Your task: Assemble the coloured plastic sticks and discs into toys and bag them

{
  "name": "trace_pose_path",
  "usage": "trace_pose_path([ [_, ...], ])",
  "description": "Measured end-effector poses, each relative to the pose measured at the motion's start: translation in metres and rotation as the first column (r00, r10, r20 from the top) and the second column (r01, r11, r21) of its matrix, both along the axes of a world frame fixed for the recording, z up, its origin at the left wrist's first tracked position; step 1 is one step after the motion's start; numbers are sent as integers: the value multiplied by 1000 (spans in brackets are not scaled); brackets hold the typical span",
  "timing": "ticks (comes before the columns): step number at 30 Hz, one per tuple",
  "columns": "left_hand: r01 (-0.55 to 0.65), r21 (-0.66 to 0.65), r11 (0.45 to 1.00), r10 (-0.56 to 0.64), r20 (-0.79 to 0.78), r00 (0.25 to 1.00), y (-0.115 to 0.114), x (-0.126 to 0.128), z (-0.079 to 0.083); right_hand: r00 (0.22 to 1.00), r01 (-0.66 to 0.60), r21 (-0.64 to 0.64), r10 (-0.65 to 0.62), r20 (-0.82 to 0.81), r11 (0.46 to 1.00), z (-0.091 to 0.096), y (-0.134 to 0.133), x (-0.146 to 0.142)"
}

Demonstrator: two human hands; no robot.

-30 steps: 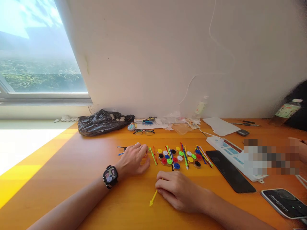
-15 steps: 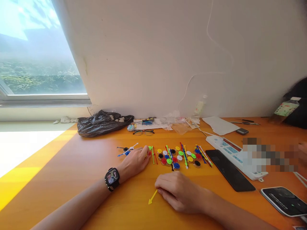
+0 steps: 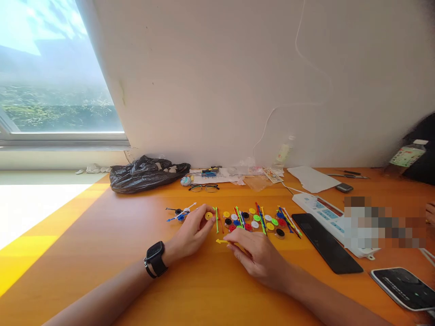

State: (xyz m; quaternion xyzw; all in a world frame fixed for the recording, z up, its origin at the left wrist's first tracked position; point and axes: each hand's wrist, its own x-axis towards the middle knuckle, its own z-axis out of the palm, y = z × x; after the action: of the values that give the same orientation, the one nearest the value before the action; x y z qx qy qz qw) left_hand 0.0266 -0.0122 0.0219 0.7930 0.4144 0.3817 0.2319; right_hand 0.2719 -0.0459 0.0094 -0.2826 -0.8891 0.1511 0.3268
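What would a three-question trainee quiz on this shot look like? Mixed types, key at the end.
1. Which hand holds the yellow arrow?
2. True or false: the left arm wears the watch.
3. Fill in: the glasses lie to the right of the black plastic ____.

Key:
1. The right hand.
2. True.
3. bag.

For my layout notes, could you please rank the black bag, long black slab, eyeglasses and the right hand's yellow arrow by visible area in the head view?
1. Black bag
2. Long black slab
3. Eyeglasses
4. Yellow arrow, counting only what shows; the right hand covers part
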Motion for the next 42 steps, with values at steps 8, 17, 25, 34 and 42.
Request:
trace_pose_path([
  [8,255,-283,925,-138,376,916,-3,12,-5,969,157,-279,-202,-144,948,-3,12,3],
  [17,326,-339,883,-146,460,876,-4,13,-5,939,63,-416,-195,-283,907,-7,12,-3],
  [25,352,-335,874,-164,477,863,-8,11,0,962,150,-378,-223,-158,914,3,5,-3],
  [34,313,-273,910,-185,410,893,-9,11,-8,965,145,-287,-199,-169,947,-8,9,-4],
  [42,258,-9,966,-248,253,935,-14,13,-2,973,158,-262,-196,-123,952,-7,7,-3],
])
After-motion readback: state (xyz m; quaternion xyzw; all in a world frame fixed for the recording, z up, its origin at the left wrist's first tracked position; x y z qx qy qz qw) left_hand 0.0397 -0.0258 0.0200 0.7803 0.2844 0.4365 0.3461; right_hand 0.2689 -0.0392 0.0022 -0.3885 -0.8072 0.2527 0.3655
